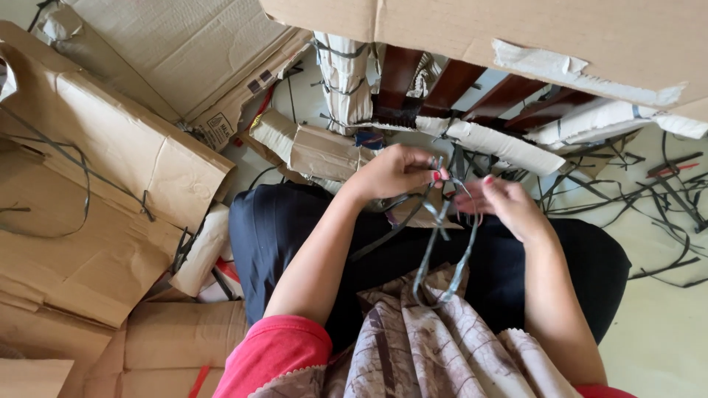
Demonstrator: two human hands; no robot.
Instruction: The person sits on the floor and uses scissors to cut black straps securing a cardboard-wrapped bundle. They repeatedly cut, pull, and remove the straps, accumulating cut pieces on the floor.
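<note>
I sit on the floor with black-clad legs folded. My left hand (394, 173) pinches a grey plastic packing strap (440, 243) near its top. My right hand (501, 204) grips the same strap just to the right. The strap hangs down from both hands in a loop over my lap, onto a patterned beige cloth (435, 346). In front of my hands lie dark brown wooden furniture slats (450, 85), partly wrapped in white corrugated paper (501, 144) and bound with more straps.
Flattened brown cardboard (103, 169) is piled at the left. A large cardboard sheet (516, 37) overhangs the top. Several cut black straps (649, 199) litter the pale floor at the right. A rolled paper bundle (203, 250) lies beside my left knee.
</note>
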